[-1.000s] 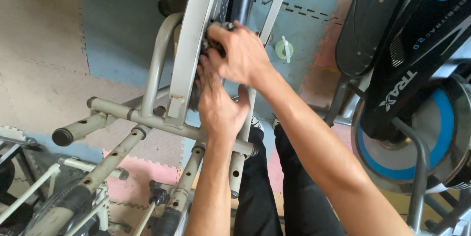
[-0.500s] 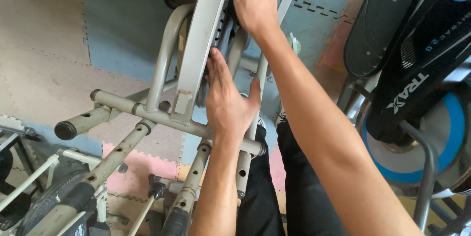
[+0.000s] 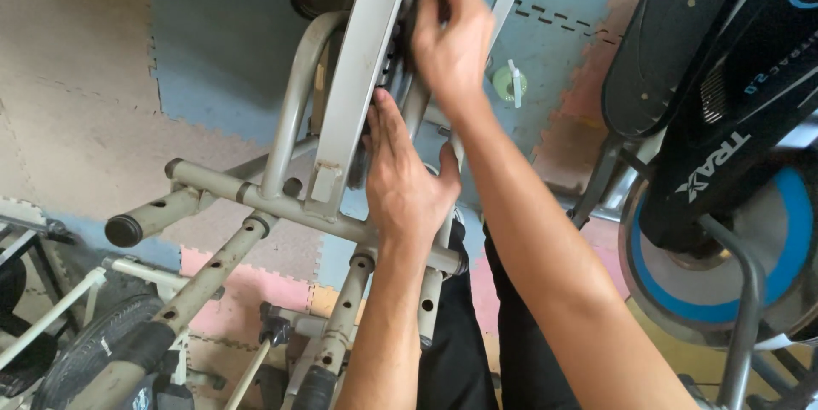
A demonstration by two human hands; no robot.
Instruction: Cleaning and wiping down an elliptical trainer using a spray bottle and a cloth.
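A grey metal exercise-machine frame (image 3: 358, 112) stands in front of me, its upright post rising toward the top of the view. My left hand (image 3: 407, 184) lies flat against the dark inner part behind the post, fingers straight and pointing up. My right hand (image 3: 450, 39) reaches higher on the same post, its fingers curled around a dark part near the top edge; what they grip is partly hidden. A horizontal grey crossbar (image 3: 281, 205) runs below my left hand. My legs in black trousers (image 3: 477, 333) show beneath my arms.
A black and blue exercise machine (image 3: 724, 171) stands close on the right. Perforated grey tubes (image 3: 200, 286) and a black-capped handle end (image 3: 126, 229) stick out at lower left, beside a tyre-like wheel (image 3: 85, 359). A small green and white object (image 3: 509, 83) lies on the foam floor mats.
My right hand has moved up the post from the middle toward the top of the frame. My left hand has stayed flat on the inner side of the post.
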